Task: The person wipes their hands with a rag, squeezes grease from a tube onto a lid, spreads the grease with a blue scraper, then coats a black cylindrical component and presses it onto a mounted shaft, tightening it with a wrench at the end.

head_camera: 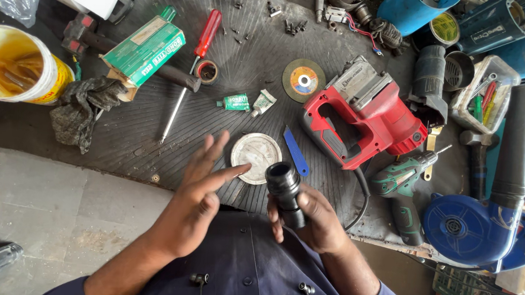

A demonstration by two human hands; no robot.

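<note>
My right hand (316,222) grips a black cylindrical tool part (286,191), held upright with its open round end facing up. My left hand (201,183) is flat and open beside it, fingers spread, holding nothing; its fingertips reach over a round metal lid (261,146) lying on the dark ribbed mat (128,132). A blue plastic strip (296,151) lies just right of the lid.
A red power tool (363,114), a grinding disc (303,80), a green drill (402,188) and a blue blower (485,224) lie to the right. To the left are a red screwdriver (194,62), a green box (146,50), small tubes (247,102), a rag (80,110) and a yellow bucket (15,65).
</note>
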